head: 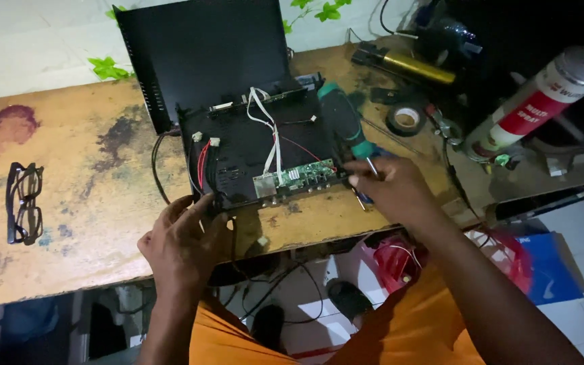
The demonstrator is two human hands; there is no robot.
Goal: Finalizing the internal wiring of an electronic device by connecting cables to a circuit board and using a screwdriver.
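Beside right hand, white spray can, red label.

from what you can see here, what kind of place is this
Probably a small electronics repair bench. An opened black device case with a green circuit board sits on a worn, stained wooden table, with a screwdriver, a roll of tape and a spray can nearby.

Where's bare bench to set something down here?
Free: the stained top between the glasses and the open black case. Crowded: right of the case, with screwdriver, tape roll and spray can.
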